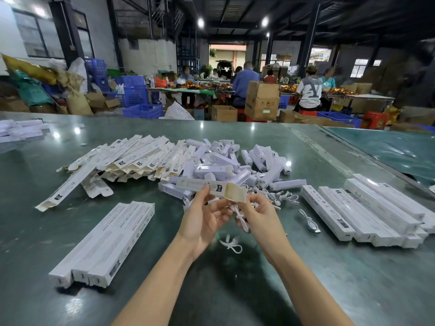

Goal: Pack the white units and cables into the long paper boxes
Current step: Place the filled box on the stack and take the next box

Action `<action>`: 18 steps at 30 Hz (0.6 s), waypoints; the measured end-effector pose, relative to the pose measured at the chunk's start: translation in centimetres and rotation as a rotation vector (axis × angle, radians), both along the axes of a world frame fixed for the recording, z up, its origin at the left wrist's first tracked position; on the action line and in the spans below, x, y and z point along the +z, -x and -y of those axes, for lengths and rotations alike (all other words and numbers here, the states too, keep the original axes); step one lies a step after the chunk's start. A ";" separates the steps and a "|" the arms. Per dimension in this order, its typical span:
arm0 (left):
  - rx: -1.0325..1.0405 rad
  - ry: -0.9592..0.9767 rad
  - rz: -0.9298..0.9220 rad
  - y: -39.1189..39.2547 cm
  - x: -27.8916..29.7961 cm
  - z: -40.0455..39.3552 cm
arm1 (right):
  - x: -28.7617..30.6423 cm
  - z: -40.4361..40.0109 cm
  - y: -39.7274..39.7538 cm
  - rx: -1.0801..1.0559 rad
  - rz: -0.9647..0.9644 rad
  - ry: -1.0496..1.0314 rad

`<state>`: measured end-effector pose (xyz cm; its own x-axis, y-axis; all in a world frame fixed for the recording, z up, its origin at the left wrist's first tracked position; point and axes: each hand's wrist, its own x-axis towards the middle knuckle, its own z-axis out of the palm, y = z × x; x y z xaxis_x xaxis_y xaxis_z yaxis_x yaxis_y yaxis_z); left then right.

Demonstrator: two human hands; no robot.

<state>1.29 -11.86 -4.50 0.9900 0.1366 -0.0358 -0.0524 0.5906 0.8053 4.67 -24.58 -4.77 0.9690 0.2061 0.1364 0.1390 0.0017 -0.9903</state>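
One long paper box (pixel 209 187) sits pinched in your left hand (pixel 204 220) at center, open flap end toward your right hand (pixel 257 216), whose fingers are curled round a bundled white cable (pixel 242 220) just under that opening. Feed it crooked and the cable's loops will likely snag the flap, or slip to join the loose cable (pixel 231 244) at 6 o'clock. White units (pixel 223 158) heap at 12, flat boxes (pixel 131 158) at 10, closed boxes (pixel 367 208) at 3.
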 end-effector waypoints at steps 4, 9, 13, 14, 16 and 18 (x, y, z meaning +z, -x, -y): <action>0.066 0.031 0.031 -0.2 0.0 -0.4 | 0.1 0.0 0.2 0.083 -0.024 -0.020; 0.141 0.029 0.051 -0.2 0.0 -0.7 | 0.9 0.1 0.8 0.259 -0.186 -0.216; 0.207 0.109 0.077 -0.2 0.2 -1.3 | 1.1 0.6 0.4 0.307 -0.301 -0.314; 0.209 0.110 0.079 -0.2 0.2 -1.4 | 1.0 0.7 0.3 0.309 -0.305 -0.343; 0.188 0.076 0.073 -0.3 0.1 -1.4 | 0.9 0.7 0.2 0.305 -0.296 -0.418; 0.152 0.034 0.050 -0.5 -0.1 -1.4 | 0.9 0.8 0.1 0.294 -0.286 -0.496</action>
